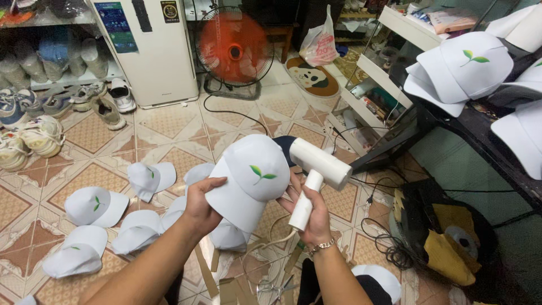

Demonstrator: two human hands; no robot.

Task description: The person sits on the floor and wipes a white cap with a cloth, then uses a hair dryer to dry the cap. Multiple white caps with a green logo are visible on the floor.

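Up front, left hand (201,204) gripping white cap (248,178), right hand (309,213) clasping hairdryer (317,172) beside it

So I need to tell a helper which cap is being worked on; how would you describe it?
Look above the tiled floor, where white caps lie scattered. It is the white cap with a green leaf emblem, gripped by the left hand beside the white hair dryer in the right hand; it alone is off the floor.

Bare forearms, silver chain bracelet (322,245)
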